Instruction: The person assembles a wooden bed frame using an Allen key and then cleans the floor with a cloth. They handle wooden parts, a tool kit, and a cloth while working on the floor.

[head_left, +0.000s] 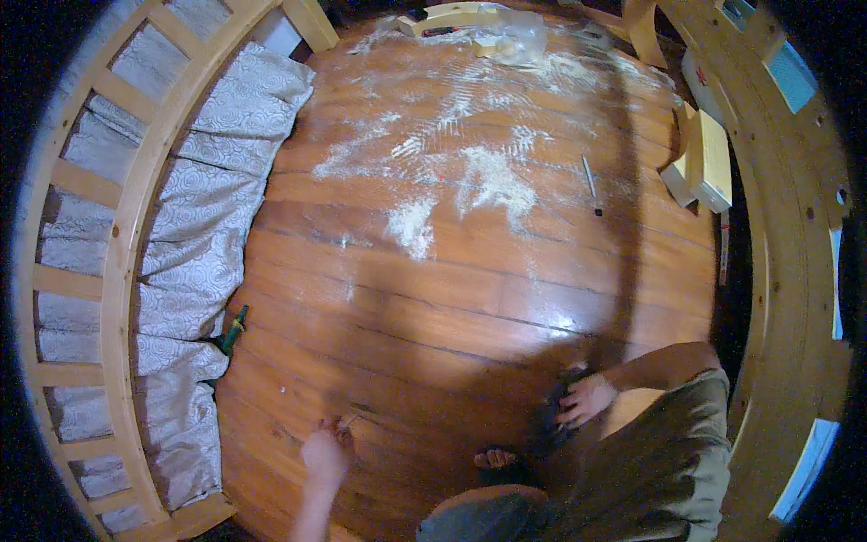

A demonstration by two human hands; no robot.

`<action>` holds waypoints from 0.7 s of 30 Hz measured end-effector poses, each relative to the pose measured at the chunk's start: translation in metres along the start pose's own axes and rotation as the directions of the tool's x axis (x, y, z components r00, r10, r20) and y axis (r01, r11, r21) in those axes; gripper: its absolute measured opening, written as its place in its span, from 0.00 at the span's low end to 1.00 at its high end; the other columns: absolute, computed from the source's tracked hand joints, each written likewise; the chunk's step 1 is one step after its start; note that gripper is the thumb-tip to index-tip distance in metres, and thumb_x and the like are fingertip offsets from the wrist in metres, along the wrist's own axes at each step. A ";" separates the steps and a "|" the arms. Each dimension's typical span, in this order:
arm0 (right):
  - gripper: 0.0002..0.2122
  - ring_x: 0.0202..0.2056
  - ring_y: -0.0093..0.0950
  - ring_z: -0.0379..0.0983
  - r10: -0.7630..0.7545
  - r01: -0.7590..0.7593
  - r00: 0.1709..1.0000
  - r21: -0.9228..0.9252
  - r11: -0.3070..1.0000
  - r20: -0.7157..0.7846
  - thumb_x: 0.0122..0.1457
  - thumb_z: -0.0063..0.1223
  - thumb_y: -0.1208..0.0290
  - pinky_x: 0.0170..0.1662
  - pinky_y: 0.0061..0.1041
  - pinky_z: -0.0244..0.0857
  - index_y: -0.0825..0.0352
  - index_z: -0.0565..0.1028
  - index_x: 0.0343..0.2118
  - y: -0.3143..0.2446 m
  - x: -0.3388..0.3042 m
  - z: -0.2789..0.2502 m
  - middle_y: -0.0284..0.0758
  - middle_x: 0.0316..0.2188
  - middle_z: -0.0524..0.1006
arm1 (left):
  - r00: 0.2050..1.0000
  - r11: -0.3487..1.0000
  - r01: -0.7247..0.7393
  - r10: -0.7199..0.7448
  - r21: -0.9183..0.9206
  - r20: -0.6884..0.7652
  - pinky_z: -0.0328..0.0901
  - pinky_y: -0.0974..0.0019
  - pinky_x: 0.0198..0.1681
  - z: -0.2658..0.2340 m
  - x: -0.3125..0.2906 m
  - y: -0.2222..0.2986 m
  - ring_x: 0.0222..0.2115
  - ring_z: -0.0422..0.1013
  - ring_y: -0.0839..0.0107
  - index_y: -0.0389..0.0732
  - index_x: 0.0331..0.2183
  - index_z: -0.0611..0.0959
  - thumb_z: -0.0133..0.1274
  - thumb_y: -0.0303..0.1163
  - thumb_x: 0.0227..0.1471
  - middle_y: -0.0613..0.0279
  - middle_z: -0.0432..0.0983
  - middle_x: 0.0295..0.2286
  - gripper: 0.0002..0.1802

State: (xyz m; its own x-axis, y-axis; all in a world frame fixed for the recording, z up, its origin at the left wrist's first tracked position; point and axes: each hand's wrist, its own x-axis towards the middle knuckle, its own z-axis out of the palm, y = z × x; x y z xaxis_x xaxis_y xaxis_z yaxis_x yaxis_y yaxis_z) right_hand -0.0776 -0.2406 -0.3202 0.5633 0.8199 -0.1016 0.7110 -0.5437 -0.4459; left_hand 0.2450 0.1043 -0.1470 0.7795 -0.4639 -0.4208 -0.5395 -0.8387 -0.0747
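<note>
My left hand (pixel 327 452) is low over the wooden floor (pixel 406 343), left of my feet. Its fingers are drawn together around something small and thin that I cannot make out. My right hand (pixel 589 399) hangs beside my bent leg in dark trousers (pixel 668 452), its fingers apart. Just beside those fingers is a dark shape (pixel 548 420) in shadow; I cannot tell whether they touch it. Between my hands, the bare toes of one foot (pixel 495 459) show.
Pale sawdust (pixel 492 185) covers the far floor, near a thin pen-like rod (pixel 591 185). Wooden blocks (pixel 709 163) stand at right. A slatted wooden frame (pixel 135 235) with patterned cloth (pixel 203 217) runs along the left, a green tool (pixel 233 331) at its edge. A curved wooden piece (pixel 452 16) lies far off.
</note>
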 end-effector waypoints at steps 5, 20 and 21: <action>0.17 0.31 0.32 0.67 0.835 -0.828 0.544 0.103 0.550 -0.087 0.46 0.48 0.60 0.30 0.31 0.65 0.57 0.68 0.41 0.114 -0.001 -0.072 0.35 0.38 0.69 | 0.996 0.973 -0.092 0.088 0.210 0.025 0.66 0.54 0.28 -0.065 0.038 0.002 0.25 0.72 0.53 0.42 0.38 0.75 0.48 0.35 0.45 0.50 0.73 0.29 0.16; 0.27 0.47 0.35 0.60 -0.002 -0.345 -0.939 0.938 -0.021 -0.345 0.40 0.44 0.84 0.53 0.32 0.54 0.63 0.66 0.49 -0.054 -0.005 0.019 0.39 0.42 0.65 | 0.849 0.749 -0.520 0.507 0.410 0.152 0.66 0.53 0.26 -0.103 0.097 -0.017 0.23 0.71 0.52 0.42 0.34 0.73 0.51 0.37 0.42 0.51 0.72 0.29 0.14; 0.24 0.46 0.36 0.62 -0.058 -0.296 -0.949 0.941 -0.166 -0.309 0.41 0.46 0.81 0.51 0.32 0.55 0.63 0.67 0.47 -0.080 -0.007 0.040 0.40 0.41 0.66 | 0.860 0.776 -0.508 0.483 0.375 0.164 0.66 0.54 0.26 -0.096 0.102 -0.038 0.23 0.71 0.52 0.42 0.34 0.74 0.51 0.36 0.42 0.51 0.73 0.30 0.14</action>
State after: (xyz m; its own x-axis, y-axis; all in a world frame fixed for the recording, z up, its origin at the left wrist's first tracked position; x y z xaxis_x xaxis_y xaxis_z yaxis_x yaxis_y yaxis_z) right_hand -0.1553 -0.1950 -0.3193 -0.4460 -0.8023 0.3966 -0.6805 0.0162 -0.7326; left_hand 0.3753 0.0615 -0.1001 0.3573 -0.7575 -0.5464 -0.9335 -0.3078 -0.1837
